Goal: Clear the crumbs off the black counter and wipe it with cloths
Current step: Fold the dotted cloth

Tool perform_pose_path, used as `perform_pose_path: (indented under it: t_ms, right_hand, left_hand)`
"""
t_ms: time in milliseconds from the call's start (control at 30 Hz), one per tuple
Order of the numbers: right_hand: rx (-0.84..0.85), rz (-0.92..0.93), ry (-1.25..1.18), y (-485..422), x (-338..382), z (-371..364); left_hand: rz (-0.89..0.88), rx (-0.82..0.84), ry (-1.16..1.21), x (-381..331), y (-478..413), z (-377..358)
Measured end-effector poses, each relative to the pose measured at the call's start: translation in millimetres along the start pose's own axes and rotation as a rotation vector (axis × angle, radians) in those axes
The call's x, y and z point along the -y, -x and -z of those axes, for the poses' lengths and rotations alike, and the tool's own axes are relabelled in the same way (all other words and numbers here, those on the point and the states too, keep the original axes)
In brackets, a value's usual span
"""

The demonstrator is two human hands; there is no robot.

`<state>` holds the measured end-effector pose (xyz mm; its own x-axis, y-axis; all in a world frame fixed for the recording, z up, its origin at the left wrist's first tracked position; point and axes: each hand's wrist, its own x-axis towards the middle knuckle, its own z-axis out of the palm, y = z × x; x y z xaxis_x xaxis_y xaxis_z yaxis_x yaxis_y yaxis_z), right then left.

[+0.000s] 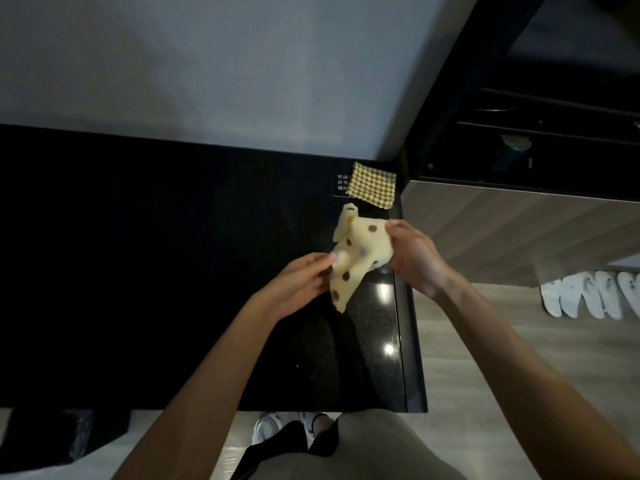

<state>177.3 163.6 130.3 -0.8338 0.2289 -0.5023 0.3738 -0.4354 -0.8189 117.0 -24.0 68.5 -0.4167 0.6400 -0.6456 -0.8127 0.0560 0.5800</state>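
Dotted cloth (360,244) crumpled above black counter (173,271), checked cloth (371,184) flat in corner

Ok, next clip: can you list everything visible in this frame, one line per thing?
black counter: one, black, fills the left and middle, glossy at its right end.
checked cloth: one, yellow and brown, lying flat at the counter's far right corner.
dotted cloth: one, pale yellow with dark dots, held up over the counter's right part.
label: one, white characters, on the counter at the checked cloth's left edge.
slippers: at least four, white, on the floor at right.
wood-look panel: one, grey-brown, right of the counter.
left hand: one, pinches the dotted cloth's left side.
right hand: one, grips the dotted cloth's right side.
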Motion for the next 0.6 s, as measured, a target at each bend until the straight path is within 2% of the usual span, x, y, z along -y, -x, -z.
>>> perform_pose_path:
  t_ms: [100, 200, 400, 500, 600]
  right_hand:
    - [0.071, -0.070, -0.084, 5.8, 1.3, -3.0]
    - [0.111, -0.118, -0.090, 5.4, 2.5, -2.2]
    - [0.094, -0.103, -0.145, -3.2, 3.0, 3.0]
    - [-0.026, -0.029, 0.019, -12.0, 1.2, 4.7]
    - [-0.122, 0.082, 0.419, -28.5, -9.4, 9.4]
  left_hand:
    - [0.082, 0.091, -0.004, -2.7, 1.8, -6.6]
    - [0.052, 0.123, -0.033, 4.6, -5.3, -9.0]
    - [-0.028, 0.039, -0.087, -4.6, -3.4, -9.6]
    - [-0.126, -0.052, -0.086, -18.7, 1.9, 0.2]
    - [-0.208, -0.199, -0.250, -34.8, 3.7, 16.7]
